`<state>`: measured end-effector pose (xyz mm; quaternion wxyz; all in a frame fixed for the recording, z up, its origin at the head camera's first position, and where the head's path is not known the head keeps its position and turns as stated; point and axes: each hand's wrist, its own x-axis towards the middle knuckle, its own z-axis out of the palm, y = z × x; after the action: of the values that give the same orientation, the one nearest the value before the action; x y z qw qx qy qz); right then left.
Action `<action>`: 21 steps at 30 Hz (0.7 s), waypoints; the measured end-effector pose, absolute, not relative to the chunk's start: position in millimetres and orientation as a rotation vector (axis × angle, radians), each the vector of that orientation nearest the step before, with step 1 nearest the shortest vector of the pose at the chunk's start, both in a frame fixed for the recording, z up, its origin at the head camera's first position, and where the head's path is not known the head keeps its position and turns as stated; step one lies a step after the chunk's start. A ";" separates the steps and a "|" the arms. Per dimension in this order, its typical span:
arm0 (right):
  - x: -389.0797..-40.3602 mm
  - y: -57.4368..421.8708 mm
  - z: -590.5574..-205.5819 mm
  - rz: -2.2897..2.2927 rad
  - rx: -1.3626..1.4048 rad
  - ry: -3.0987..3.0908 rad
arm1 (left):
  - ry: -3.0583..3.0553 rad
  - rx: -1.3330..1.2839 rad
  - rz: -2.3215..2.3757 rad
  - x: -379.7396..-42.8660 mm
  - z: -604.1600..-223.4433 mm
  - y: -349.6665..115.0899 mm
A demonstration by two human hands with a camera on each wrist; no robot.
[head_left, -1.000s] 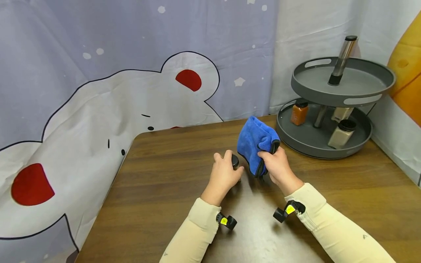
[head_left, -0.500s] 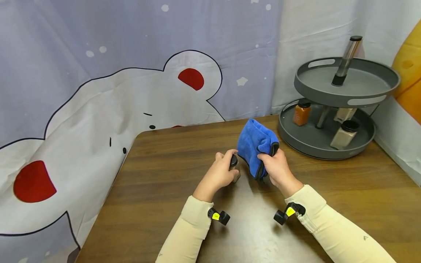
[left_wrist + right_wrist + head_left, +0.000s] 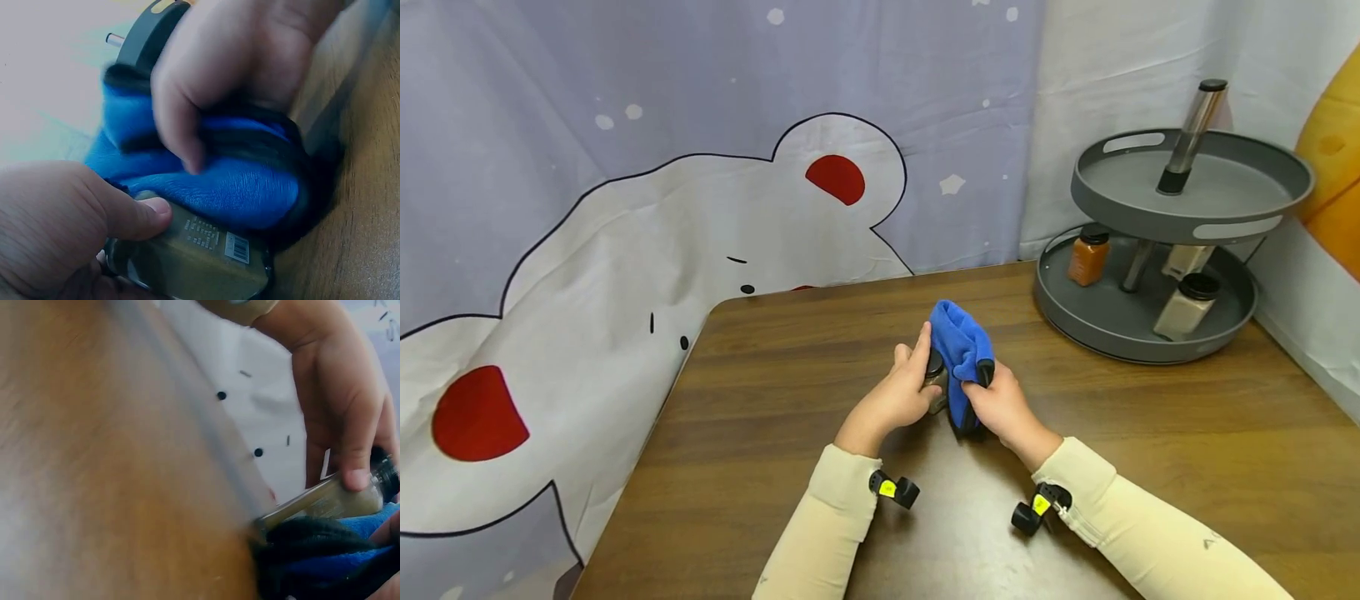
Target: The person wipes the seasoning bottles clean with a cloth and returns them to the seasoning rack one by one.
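My left hand point(image 3: 889, 407) grips a glass spice jar point(image 3: 937, 390) with a black lid point(image 3: 934, 363), thumb on its side. Brownish powder shows through the jar point(image 3: 187, 259) in the left wrist view, along with small print and a barcode point(image 3: 237, 247). A folded blue cloth point(image 3: 958, 337) with black edging is pinched in my right hand point(image 3: 1006, 410), its folds against the jar's right side. The right wrist view has the jar point(image 3: 340, 503) tilted, lid end toward the right, with the cloth point(image 3: 369, 522) directly below it. My left fingers behind the jar are mostly hidden.
A grey two-tier round tray point(image 3: 1075, 329) stands at the table's back right. On its lower tier are an orange spice jar point(image 3: 1088, 258) and two pale ones, the nearer a pale jar point(image 3: 1183, 312). A printed curtain point(image 3: 647, 217) hangs behind the wooden table point(image 3: 775, 375).
My right hand has moved left and slightly down, bringing the cloth from beside the jar up against it. My left hand shifted slightly left, holding the jar.
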<state>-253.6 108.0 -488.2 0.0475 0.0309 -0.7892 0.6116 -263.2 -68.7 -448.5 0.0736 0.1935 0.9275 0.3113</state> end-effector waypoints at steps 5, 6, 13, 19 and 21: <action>-252.9 107.1 -486.4 1.895 0.109 -2.358 | 2.775 0.602 0.932 -263.4 -448.9 -70.2; -252.1 107.0 -483.7 1.918 0.115 -2.316 | 2.771 0.611 0.933 -263.4 -448.9 -70.8; -248.9 106.3 -480.8 1.851 0.148 -2.260 | 2.736 0.654 0.937 -264.8 -448.0 -73.6; -253.2 105.9 -488.5 1.781 0.106 -2.405 | 2.734 0.653 0.937 -265.4 -447.4 -73.9; -251.6 106.3 -483.2 1.886 0.083 -2.336 | 2.729 0.657 0.940 -265.4 -447.8 -74.2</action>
<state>-251.6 106.3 -483.2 0.0691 0.0274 -0.7759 0.6265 -265.4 -74.2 -447.8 0.0903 0.2211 0.9181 0.3162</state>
